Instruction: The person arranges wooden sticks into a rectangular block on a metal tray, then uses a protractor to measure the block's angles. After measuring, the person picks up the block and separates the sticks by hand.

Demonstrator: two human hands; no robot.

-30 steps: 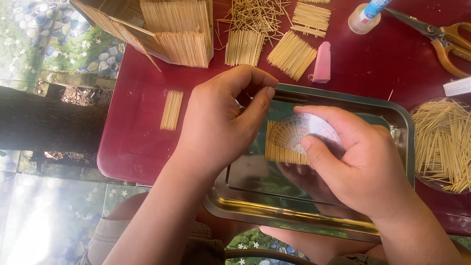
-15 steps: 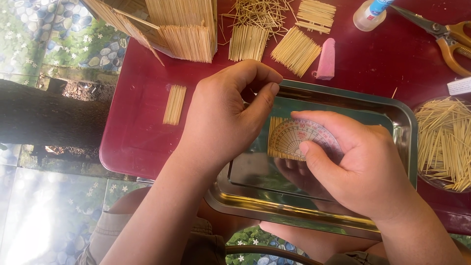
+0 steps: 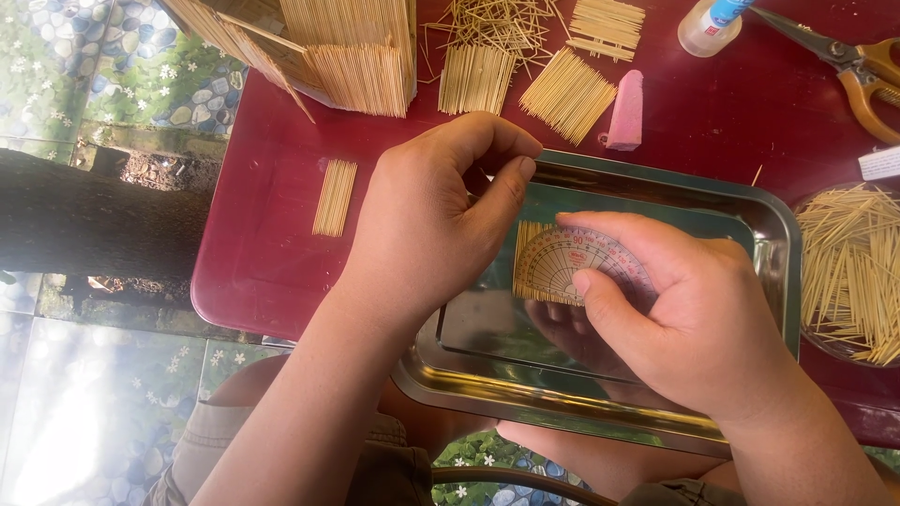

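Right hand (image 3: 712, 319) grip presses a clear protractor (image 3: 577, 267) onto a toothpick panel (image 3: 527, 267) in the steel tray (image 3: 769, 244) at bench front edge, left hand (image 3: 431, 215) pinching the panel's top edge; panel assembled, measuring apparently unfinished.

Home craft spot: red table (image 3: 281, 234) over floral floor tiles (image 3: 112, 66)

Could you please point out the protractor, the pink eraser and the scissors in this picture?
protractor (image 3: 574, 265): head view, on its clear curved face, between the fingers.
pink eraser (image 3: 626, 110): head view, middle of its long side.
scissors (image 3: 864, 82): head view, on the orange handle.
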